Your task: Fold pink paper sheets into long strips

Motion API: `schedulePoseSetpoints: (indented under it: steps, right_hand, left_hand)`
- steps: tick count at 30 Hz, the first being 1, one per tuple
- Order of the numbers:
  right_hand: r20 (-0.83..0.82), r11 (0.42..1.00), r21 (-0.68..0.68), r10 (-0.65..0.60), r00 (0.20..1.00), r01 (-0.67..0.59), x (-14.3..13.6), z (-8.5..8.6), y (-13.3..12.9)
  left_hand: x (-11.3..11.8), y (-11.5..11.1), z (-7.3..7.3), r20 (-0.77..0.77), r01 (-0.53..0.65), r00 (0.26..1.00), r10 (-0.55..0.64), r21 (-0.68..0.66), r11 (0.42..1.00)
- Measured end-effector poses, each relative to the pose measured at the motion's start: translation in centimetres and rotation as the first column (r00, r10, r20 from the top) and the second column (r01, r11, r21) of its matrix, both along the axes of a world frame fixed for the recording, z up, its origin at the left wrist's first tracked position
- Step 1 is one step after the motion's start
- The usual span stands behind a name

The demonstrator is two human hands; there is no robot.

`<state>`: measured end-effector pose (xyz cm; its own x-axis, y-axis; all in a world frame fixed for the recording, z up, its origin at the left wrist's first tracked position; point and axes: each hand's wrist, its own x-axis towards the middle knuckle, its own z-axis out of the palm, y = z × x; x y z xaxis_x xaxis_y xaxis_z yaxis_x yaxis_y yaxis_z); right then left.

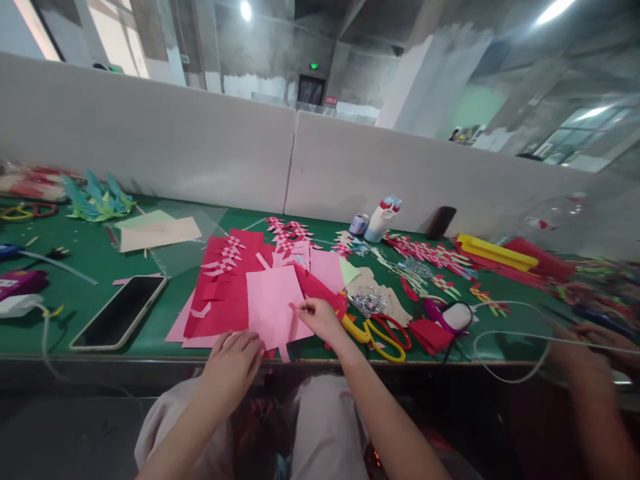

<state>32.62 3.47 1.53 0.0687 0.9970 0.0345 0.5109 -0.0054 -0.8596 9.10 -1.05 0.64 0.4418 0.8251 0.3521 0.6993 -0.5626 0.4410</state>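
Observation:
A sheet of pink paper (pixel 273 300) lies on top of red paper (pixel 225 287) at the table's front edge. Fingers of my left hand (pixel 239 353) rest flat on its lower left corner, holding nothing. On the right side of the sheet, my right hand (pixel 317 317) pinches what looks like a narrow pink paper strip (pixel 293 321); the fingertips partly cover it. Woven red-and-pink paper pieces (pixel 290 237) lie behind the sheet. Scissors with yellow handles (pixel 377 339) sit just right of my right hand, beside a bag of small shiny pieces (pixel 370 300).
A phone (pixel 120 313) lies to the left, near a blue-green paper craft (pixel 97 197). Toward the back stand a can (pixel 359 225) and a white bottle (pixel 384 220). A cabled glue gun (pixel 453 317) is at right. Another person's blurred arm (pixel 590 373) reaches in at far right.

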Motion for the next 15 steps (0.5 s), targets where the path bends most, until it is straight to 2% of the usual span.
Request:
schedulePoseSetpoints:
  steps: [4, 7, 11, 13, 15]
  right_hand:
    - [0.162, 0.998, 0.059, -0.034, 0.986, 0.025, 0.4, 1.8, 0.1]
    - [0.241, 0.995, 0.093, -0.048, 0.969, 0.026, 0.5, 3.9, 0.0]
    - [0.279, 0.998, 0.048, 0.018, 0.96, -0.032, -0.1, 6.9, -0.2]
    - [0.288, 0.997, 0.037, 0.058, 0.956, -0.072, -0.6, 8.5, -0.5]
    - [0.299, 0.985, 0.038, 0.15, 0.942, -0.169, -1.3, 10.0, -0.9]
  left_hand:
    - [0.1, -0.4, -0.5, -0.077, 0.005, 0.997, -0.003, 0.029, 1.0]
    - [0.0, 0.1, 0.1, -0.082, 0.01, 0.997, -0.008, 0.025, 1.0]
    - [-0.4, 1.7, 2.0, -0.005, -0.035, 0.999, 0.035, 0.013, 0.999]
    - [-0.4, 2.3, 3.4, 0.07, -0.119, 0.991, 0.116, 0.04, 0.992]
    - [-0.1, 2.5, 5.1, 0.13, -0.154, 0.981, 0.144, 0.066, 0.986]
